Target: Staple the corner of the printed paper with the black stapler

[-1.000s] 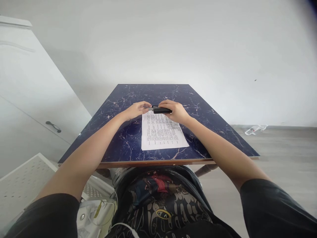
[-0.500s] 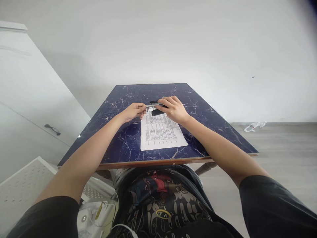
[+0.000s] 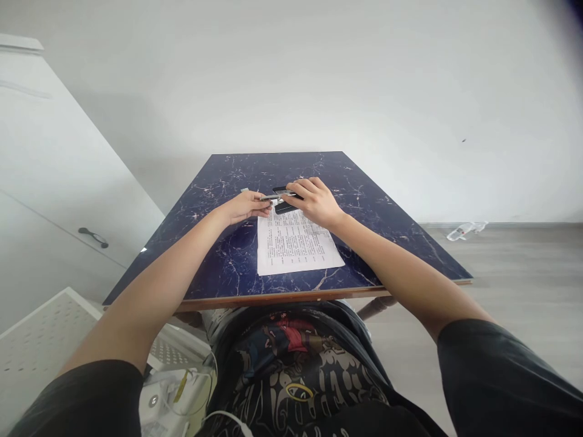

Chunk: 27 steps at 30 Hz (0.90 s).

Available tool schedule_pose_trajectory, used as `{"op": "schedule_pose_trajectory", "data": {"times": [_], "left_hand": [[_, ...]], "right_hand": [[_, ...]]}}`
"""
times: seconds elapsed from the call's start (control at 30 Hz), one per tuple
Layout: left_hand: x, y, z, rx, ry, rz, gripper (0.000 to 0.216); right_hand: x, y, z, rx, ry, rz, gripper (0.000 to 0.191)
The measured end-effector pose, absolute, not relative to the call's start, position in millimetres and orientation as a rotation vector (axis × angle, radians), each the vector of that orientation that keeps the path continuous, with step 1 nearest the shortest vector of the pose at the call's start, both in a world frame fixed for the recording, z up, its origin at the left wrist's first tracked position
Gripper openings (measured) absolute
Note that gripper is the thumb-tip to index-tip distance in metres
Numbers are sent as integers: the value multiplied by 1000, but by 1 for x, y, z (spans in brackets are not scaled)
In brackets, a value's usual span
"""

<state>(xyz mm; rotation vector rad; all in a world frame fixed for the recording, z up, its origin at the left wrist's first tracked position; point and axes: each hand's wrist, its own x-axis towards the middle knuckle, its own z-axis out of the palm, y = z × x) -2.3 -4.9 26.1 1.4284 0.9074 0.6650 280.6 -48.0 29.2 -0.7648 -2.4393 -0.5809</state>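
Over the top end of the printed paper sheets, a black stapler is held with its jaws spread apart. My right hand is closed round its body from the right. From the left, my left hand pinches at the end of the stapler's silvery metal magazine, its fingers closed. Just behind the left hand a small pale piece shows, too small to name. The fingers hide part of the magazine.
A dark blue marble-patterned table carries the papers. A white cabinet stands to the left, with a perforated white rack below it. On the floor at right lies a clear plastic item.
My left hand has turned flatter and slid slightly toward the stapler along its metal magazine. The small pale piece behind it now shows. My right hand keeps its hold, shifted slightly left.
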Motion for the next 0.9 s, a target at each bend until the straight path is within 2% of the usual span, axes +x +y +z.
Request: {"op": "schedule_pose_trajectory", "data": {"times": [0.07, 0.2, 0.27, 0.37, 0.53, 0.67, 0.7, 0.8, 0.9], "left_hand": [[-4, -6, 27, 1452, 933, 627, 11], [-8, -7, 31, 1503, 960, 585, 13], [-10, -7, 31, 1530, 943, 581, 15], [-10, -7, 30, 1583, 946, 553, 20], [-10, -7, 28, 1657, 938, 471, 29], [-11, -7, 27, 1670, 925, 447, 30], [-11, -7, 26, 1676, 923, 440, 30], [-11, -7, 24, 1703, 918, 405, 32], [-12, -6, 22, 1737, 921, 376, 35]], "right_hand": [[279, -47, 29, -866, -2332, -400, 43], [280, -41, 30, -1234, -2075, 172, 19], [283, -37, 30, -1351, -2047, 395, 21], [285, -33, 28, -1389, -2093, 553, 21], [289, -31, 27, -1369, -2234, 520, 23], [303, -32, 38, -1064, -2338, 426, 50], [309, -32, 42, -980, -2362, 375, 47], [324, -34, 53, -775, -2534, 294, 20], [333, -36, 57, -639, -2732, 302, 16]]}}
